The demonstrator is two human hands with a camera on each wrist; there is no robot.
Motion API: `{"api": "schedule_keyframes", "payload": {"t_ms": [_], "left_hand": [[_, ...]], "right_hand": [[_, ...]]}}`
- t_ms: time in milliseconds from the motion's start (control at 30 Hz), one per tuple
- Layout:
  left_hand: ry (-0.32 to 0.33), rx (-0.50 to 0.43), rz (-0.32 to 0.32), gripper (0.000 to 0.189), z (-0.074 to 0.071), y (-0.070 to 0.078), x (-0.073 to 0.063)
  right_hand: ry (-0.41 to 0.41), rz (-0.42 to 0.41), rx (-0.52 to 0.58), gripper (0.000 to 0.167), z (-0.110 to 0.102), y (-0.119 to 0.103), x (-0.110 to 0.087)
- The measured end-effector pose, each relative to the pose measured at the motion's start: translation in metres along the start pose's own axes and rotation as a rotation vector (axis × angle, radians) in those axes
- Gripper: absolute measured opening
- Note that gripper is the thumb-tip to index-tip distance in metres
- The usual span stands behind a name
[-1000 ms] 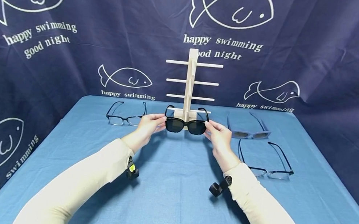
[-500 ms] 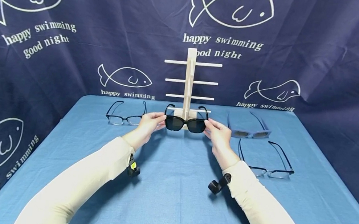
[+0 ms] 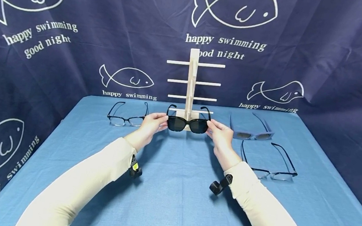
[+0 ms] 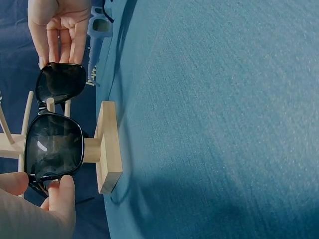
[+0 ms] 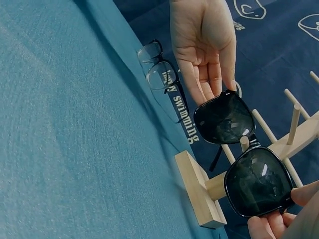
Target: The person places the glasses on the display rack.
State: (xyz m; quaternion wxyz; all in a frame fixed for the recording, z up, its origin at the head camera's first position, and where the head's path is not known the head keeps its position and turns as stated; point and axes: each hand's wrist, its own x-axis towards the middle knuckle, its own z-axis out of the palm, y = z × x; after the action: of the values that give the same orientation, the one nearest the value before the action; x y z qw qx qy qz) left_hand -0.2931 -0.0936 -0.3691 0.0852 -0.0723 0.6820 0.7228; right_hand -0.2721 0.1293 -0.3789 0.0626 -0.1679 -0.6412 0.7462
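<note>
- Head view, clock centred on the black sunglasses (image 3: pixel 187 125): they're sitting right in front of the wooden stand (image 3: pixel 192 83), held up off the cloth, lenses facing the person.
- Left hand (image 3: pixel 147 128) is coming in from 8 o'clock, thumb and fingers pinching the frame's outer corner.
- Right hand (image 3: pixel 222 136) is mirroring that from 4 o'clock, also pinching its corner.
- A short peg is poking out between the lenses; can't tell if the bridge is resting on it.
- Tight sideways: clear glasses (image 3: pixel 128 119) are lying at 9 o'clock just beside the left hand, blue sunglasses (image 3: pixel 244 136) at 3 beyond the right.
- Half-rim glasses (image 3: pixel 282 173) are lying around 4, the right sleeve (image 3: pixel 258 195) partly covering them.
- Table's far edge is running close behind the stand at 12.
- Roomiest direction is 6 o'clock, where blue cloth (image 3: pixel 176 201) is stretching between the forearms.
</note>
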Motion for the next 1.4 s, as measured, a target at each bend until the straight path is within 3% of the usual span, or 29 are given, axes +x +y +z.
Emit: {"api": "schedule_keyframes", "payload": {"t_ms": [367, 600, 1167, 1400], "left_hand": [[0.011, 0.007, -0.033, 0.043, -0.005, 0.002, -0.004], [0.008, 0.008, -0.028, 0.043, -0.007, 0.001, -0.007], [0.060, -0.035, 0.037, 0.038, -0.014, -0.002, -0.017], [0.114, -0.081, 0.089, 0.035, -0.013, -0.003, -0.023]], "right_hand": [[0.020, 0.023, -0.061, 0.042, -0.005, 0.002, -0.004], [0.035, -0.009, -0.065, 0.041, -0.005, -0.003, -0.007], [-0.007, 0.027, -0.054, 0.043, -0.016, -0.003, -0.009], [-0.010, 0.005, -0.059, 0.043, -0.019, -0.004, -0.015]]}}
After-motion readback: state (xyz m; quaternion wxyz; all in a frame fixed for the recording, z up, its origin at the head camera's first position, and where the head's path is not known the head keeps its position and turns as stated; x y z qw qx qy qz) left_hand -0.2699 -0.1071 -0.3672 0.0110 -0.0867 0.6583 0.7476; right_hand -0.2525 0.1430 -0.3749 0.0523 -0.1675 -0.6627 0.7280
